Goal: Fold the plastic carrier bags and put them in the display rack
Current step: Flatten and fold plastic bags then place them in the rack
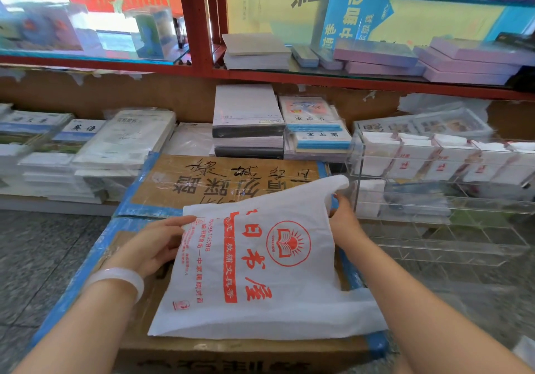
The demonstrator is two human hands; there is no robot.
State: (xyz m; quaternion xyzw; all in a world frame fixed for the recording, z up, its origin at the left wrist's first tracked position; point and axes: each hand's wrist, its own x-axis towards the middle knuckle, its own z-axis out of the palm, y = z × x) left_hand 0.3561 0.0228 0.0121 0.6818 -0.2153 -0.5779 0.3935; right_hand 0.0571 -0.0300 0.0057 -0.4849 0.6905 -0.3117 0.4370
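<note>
Both hands pinch the white bag (260, 272) on the box (225, 182) — left hand (156, 246) at nine o'clock, right hand (344, 220) at two — rack (434, 170) beside.

Two bare forearms reach in from the five and seven o'clock corners. The left hand (156, 243), a pale bangle (121, 279) on its wrist, lies palm-inward with fingers extended toward two o'clock, thumb and fingertips pinching the carrier bag's (260, 272) edge. The right hand (344, 217) is raised toward twelve o'clock, fingers curled round the bag's lifted handle.
</note>
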